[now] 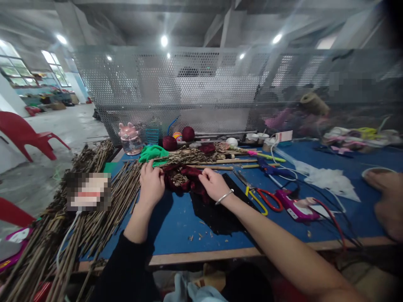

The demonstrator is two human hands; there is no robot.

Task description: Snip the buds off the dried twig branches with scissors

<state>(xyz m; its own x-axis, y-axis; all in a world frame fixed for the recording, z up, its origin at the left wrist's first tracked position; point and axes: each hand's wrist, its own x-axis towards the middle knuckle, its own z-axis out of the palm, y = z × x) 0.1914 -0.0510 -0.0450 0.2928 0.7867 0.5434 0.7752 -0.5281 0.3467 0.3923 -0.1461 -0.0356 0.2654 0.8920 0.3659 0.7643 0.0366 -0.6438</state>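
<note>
A dark red, velvety cloth (192,172) is spread between my two hands, with a small heap of dry brown plant bits (179,179) in its middle. At the cloth's left edge, my left hand (151,182) has its fingers bent together in a pinch. On the opposite side my right hand (215,183), with a silver bangle at the wrist, pinches the cloth between thumb and fingers. Under and right of the cloth lies a black sheet (214,216). Dried stalks (192,156) lie just behind, beside a green cloth (153,154).
Bundled sticks (103,209) cover the table's left side. To the right are scissors (262,199), a blue glue gun (273,168), a purple power strip (296,205) and cables. A perforated screen (141,84) stands behind. Another person's arm (388,197) is at far right.
</note>
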